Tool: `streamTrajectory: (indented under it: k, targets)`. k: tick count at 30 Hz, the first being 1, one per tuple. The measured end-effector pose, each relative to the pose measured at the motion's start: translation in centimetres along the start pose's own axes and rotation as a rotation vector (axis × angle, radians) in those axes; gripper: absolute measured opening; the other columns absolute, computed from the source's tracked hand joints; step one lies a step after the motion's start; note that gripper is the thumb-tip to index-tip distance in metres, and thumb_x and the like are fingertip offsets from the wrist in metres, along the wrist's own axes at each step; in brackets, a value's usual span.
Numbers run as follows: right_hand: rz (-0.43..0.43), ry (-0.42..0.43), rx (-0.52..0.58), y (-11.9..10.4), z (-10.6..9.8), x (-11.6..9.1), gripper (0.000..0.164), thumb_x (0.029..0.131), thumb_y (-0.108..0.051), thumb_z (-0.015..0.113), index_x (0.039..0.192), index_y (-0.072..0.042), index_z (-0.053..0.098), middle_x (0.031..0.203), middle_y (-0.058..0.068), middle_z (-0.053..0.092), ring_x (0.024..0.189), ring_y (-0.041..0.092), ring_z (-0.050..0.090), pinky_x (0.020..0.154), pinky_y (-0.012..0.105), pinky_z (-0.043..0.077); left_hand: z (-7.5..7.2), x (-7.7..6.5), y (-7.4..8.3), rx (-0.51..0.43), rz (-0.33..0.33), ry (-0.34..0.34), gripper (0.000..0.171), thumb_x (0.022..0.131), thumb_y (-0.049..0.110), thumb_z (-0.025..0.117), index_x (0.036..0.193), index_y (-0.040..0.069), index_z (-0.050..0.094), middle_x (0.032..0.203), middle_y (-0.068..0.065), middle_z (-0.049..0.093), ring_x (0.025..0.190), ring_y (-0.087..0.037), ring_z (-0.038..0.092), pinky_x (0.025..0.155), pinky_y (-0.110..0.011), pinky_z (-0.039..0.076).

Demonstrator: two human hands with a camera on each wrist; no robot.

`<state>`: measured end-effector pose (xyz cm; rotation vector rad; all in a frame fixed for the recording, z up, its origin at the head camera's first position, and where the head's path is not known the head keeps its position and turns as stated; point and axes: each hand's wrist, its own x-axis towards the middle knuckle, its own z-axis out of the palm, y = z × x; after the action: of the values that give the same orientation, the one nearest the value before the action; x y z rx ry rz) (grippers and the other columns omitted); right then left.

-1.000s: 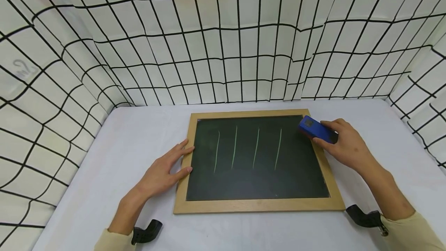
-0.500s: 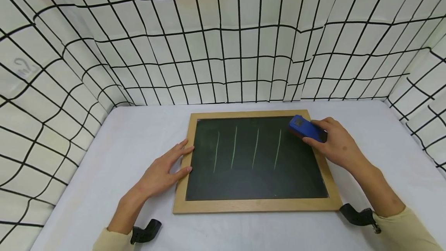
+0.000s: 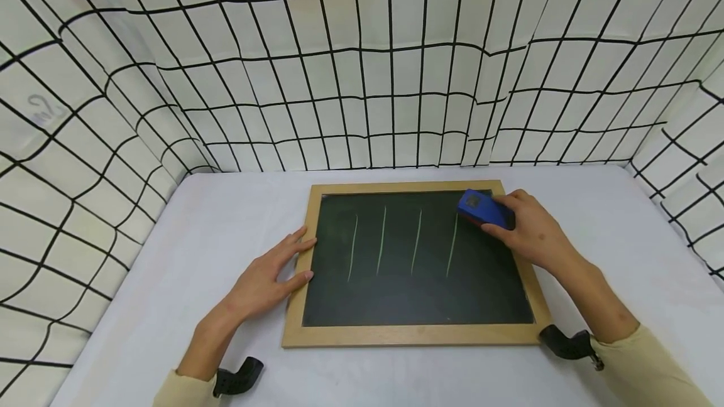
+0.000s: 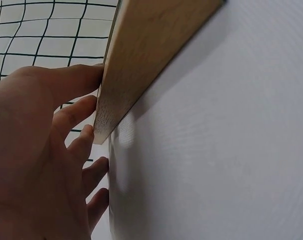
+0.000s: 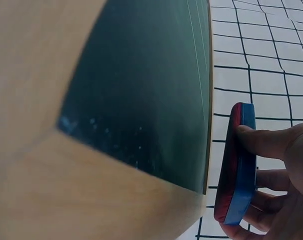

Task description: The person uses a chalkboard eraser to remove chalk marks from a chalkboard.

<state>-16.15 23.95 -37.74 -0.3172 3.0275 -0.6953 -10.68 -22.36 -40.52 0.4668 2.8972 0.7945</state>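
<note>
A small blackboard (image 3: 418, 294) with a wooden frame lies on the white tabletop. Several pale chalk lines run up and down its dark surface. The left hand (image 3: 263, 281) rests on the frame's left edge, its fingers and thumb spread and touching the wood (image 4: 136, 55). Between thumb and fingers, the right hand (image 3: 532, 231) grips a blue chalkboard eraser (image 3: 485, 208) over the board's upper right part. In the head view the eraser's left end meets the top of the rightmost line. Its red felt side (image 5: 229, 170) faces the board, apparently with a gap between them.
White sheeting behind black wire grid (image 3: 390, 74) encloses the table at the back and both sides. White cloth (image 3: 362, 375) covers the tabletop around the board. A black wrist mount (image 3: 240, 377) sticks out at each forearm.
The right hand has moved left with the eraser, from the frame's right edge to the rightmost chalk line. The left hand stays in place on the frame.
</note>
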Motion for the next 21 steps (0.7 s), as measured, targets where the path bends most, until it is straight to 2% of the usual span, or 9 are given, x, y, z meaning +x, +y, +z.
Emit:
streamTrajectory:
  k: [6, 21]
  targets:
    - [0.008, -0.007, 0.003, -0.5, 0.3, 0.6, 0.067, 0.098, -0.027, 0.073, 0.149, 0.007, 0.048, 0.139, 0.033, 0.051, 0.123, 0.049, 0.053, 0.099, 0.066, 0.051, 0.2, 0.0, -0.1, 0.0, 0.005, 0.001, 0.062, 0.1, 0.038, 0.069, 0.157, 0.022, 0.049, 0.173, -0.009, 0.031, 0.157, -0.04, 0.033, 0.12, -0.069, 0.035]
    - [0.07, -0.035, 0.019, -1.4, 1.1, 2.1, 0.07, 0.097, -0.03, 0.074, 0.151, 0.007, 0.047, 0.14, 0.035, 0.049, 0.125, 0.05, 0.051, 0.1, 0.066, 0.05, 0.3, 0.0, -0.4, -0.019, 0.006, -0.005, 0.063, 0.1, 0.039, 0.069, 0.157, 0.022, 0.048, 0.173, -0.007, 0.03, 0.158, -0.039, 0.032, 0.12, -0.068, 0.035]
